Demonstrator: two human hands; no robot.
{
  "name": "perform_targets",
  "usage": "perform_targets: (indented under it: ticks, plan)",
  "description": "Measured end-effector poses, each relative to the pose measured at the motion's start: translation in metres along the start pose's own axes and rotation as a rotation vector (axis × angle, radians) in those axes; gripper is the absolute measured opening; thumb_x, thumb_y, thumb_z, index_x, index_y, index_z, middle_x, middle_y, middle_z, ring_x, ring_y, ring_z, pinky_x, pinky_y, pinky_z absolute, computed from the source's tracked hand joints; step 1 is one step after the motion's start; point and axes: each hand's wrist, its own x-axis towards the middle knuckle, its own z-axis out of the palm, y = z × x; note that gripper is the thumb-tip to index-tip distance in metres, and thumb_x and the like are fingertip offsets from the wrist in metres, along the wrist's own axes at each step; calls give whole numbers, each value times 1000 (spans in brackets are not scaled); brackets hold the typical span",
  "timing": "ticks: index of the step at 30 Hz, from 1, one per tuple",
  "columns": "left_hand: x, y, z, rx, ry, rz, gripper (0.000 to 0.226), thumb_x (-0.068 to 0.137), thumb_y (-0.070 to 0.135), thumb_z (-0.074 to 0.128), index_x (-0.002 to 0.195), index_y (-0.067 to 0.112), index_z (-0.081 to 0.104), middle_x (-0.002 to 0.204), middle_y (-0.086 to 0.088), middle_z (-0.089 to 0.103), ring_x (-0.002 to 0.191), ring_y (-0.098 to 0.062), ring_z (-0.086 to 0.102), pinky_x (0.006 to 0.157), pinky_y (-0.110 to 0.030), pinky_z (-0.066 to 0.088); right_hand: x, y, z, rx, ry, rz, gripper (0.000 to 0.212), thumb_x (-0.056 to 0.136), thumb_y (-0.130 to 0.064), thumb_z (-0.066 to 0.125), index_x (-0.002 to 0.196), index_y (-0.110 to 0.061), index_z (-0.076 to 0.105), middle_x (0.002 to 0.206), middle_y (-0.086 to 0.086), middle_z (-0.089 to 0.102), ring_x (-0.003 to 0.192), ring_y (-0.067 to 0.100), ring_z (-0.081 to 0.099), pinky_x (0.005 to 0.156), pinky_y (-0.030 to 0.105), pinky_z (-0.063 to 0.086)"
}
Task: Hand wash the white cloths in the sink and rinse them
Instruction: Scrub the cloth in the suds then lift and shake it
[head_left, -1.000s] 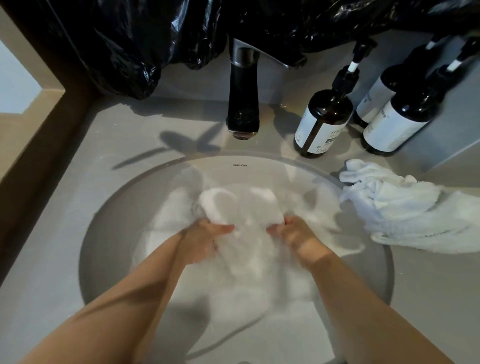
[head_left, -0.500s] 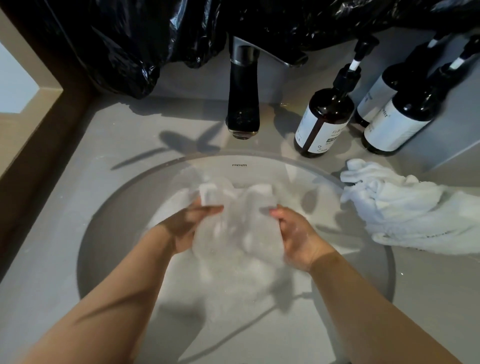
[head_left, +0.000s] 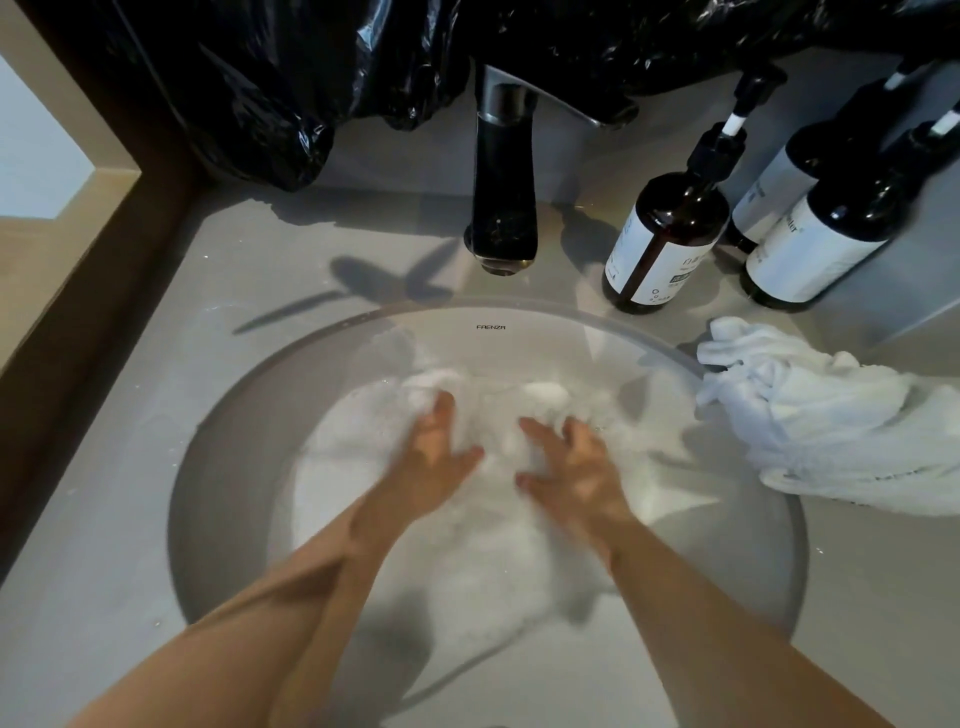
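Note:
A white cloth (head_left: 540, 395) lies bunched in foamy water inside the round sink (head_left: 218, 447). My left hand (head_left: 434, 457) lies on the cloth's left part with fingers stretched forward and thumb apart. My right hand (head_left: 571, 467) presses on its right part with fingers spread. Both hands are blurred by motion and neither is closed around the fabric. Much of the cloth is hidden under foam and my hands. A second white cloth (head_left: 831, 431) lies crumpled on the counter at the sink's right rim.
A dark faucet (head_left: 504, 208) stands behind the basin, with no water running. Three dark pump bottles (head_left: 670, 244) (head_left: 831, 234) (head_left: 774, 182) stand at the back right. Black plastic sheeting (head_left: 291, 78) hangs along the back. A wooden ledge (head_left: 78, 270) borders the counter's left side.
Both hands held the cloth lifted and pinched between them; they have since let go, opened flat and pushed it down and forward into the foam.

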Motion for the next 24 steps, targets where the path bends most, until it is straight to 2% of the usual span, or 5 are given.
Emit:
perform_targets:
  ticks: [6,12,15,18,24]
  plan:
    - [1,-25,13,441,-203,-82,54,94,23,47,142,39,28,124,-1,55,97,-19,60,78,-28,53,-5,-2,25,-327,-154,-54,59,97,-26,41,150,-35,16,150,0,19,129,28,33,104,36,33]
    - [1,5,-21,-703,-83,-66,46,85,22,68,123,0,56,119,-8,60,105,-21,57,90,-27,44,-8,-30,-18,653,143,35,20,94,-28,56,74,-27,56,67,-6,51,63,7,49,58,14,36]
    - [-5,29,-25,-1051,-73,-67,39,86,42,59,87,4,68,71,-6,63,66,-13,62,69,-26,48,-28,-67,-25,639,169,-210,8,90,-36,56,84,-31,56,82,-8,51,69,0,49,68,13,40]
    - [-14,41,-10,-1075,-196,-235,43,103,28,28,74,22,59,46,9,60,38,0,57,41,-11,44,-27,-73,-10,306,193,-219,27,90,-45,49,102,-24,60,100,0,48,84,21,56,76,32,46]
    - [-29,57,-1,-1089,-210,-372,31,100,38,36,83,20,54,57,7,65,48,-4,63,49,-17,51,-13,-55,-10,535,261,29,31,94,-47,44,71,-26,46,84,2,53,83,18,55,75,29,42]
